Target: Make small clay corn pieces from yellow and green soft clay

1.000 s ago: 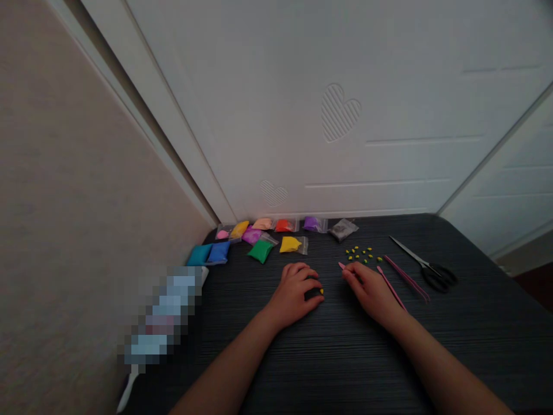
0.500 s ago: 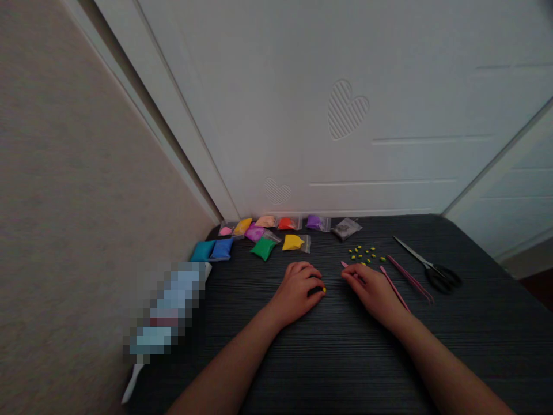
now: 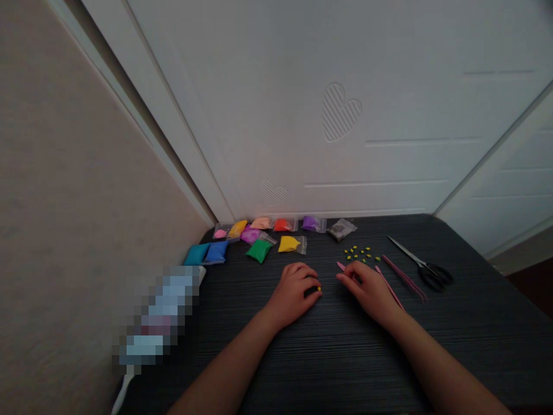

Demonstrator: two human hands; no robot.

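My left hand (image 3: 295,291) rests on the dark table (image 3: 328,357), fingers curled over a small dark lump with a tiny yellow bit (image 3: 319,288) at its fingertips. Just to its right, my right hand (image 3: 367,288) is closed on a thin pink tool (image 3: 341,266) whose tip pokes out past the fingers. Behind that hand lies a scatter of several small yellow pieces (image 3: 358,252). A second pink stick (image 3: 386,283) lies along the right hand's outer side.
Several small bags of coloured clay (image 3: 259,237) line the back left of the table against a white door. Pink tweezers (image 3: 404,278) and black scissors (image 3: 425,268) lie at the right. A blurred object (image 3: 155,317) sits at the left edge.
Both hands stay almost in place; the right hand has shifted slightly toward the left hand. The view has wobbled a little.
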